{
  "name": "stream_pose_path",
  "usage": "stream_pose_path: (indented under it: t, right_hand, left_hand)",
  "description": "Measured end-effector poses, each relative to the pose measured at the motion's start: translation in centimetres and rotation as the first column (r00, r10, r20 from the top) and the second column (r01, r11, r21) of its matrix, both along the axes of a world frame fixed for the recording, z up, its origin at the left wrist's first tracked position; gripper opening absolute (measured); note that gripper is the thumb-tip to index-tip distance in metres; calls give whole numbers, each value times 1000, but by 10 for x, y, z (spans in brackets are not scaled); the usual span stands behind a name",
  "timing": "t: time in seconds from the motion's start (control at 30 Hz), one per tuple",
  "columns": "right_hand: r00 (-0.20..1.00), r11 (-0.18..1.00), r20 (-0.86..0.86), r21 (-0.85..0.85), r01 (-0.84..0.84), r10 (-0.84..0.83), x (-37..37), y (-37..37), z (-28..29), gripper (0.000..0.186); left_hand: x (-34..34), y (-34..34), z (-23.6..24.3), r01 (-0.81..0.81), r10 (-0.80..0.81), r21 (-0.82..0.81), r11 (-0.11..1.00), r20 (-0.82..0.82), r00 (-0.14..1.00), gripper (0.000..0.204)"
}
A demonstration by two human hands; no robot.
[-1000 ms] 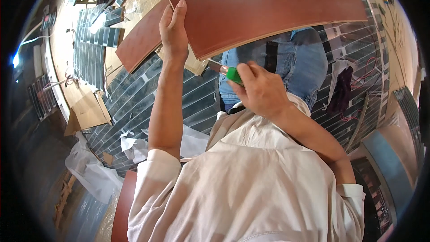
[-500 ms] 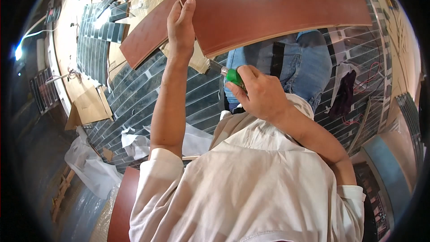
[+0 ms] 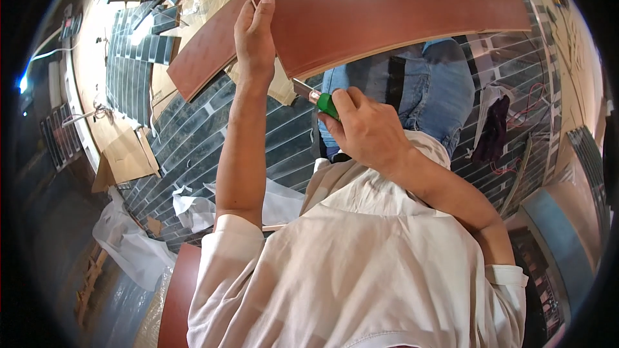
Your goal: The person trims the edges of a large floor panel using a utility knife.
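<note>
A large reddish-brown laminate flooring board (image 3: 387,19) lies tilted across my lap, its pale cut edge facing me. My left hand (image 3: 255,45) grips the board's left end, thumb up on that edge. In my right hand (image 3: 367,125) is a chisel with a green handle (image 3: 327,104) and a short, flat metal blade. The blade points up and left, close to the board's lower left corner. Whether the tip touches the board, I cannot tell. Below my left hand, a second reddish-brown board (image 3: 205,58) lies on the floor.
Dark striped heating film (image 3: 187,135) covers the floor. Cardboard pieces (image 3: 126,158) lie at the left, white sheeting (image 3: 132,238) at the lower left. A dark cloth (image 3: 493,129) and red wires (image 3: 532,106) are at the right. Another reddish board (image 3: 179,296) is beside me.
The chisel and my right hand have moved slightly up and left, bringing the blade nearer the board's corner. My left hand and the board have shifted a little left in view.
</note>
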State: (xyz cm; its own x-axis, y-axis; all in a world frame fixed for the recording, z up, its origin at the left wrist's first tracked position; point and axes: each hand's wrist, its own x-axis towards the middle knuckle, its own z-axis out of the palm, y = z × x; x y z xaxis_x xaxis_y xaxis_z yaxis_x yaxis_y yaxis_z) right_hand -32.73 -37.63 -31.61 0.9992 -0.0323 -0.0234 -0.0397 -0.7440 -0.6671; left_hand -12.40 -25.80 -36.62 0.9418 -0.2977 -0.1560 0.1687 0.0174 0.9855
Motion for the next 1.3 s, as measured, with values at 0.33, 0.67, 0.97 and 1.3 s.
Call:
stream_pose_path:
  t: [0.33,0.67,0.97,1.3]
  right_hand:
    - [1000,999,-5,33,15,-15,-1,8,-7,26]
    - [996,997,-61,-47,65,-68,-3,10,-5,28]
    - [990,989,-23,-64,134,-136,-11,-8,-11,28]
    - [957,962,-129,-124,243,-258,-17,-34,-17,27]
  left_hand:
    - [0,-2,3,-27,26,-38,999,-16,1000,30]
    - [0,1,4,-1,2,-22,1000,11,1000,33]
    - [1,-2,7,-7,6,-20,1000,-11,1000,37]
    - [1,1,7,8,-7,21,1000,-34,999,41]
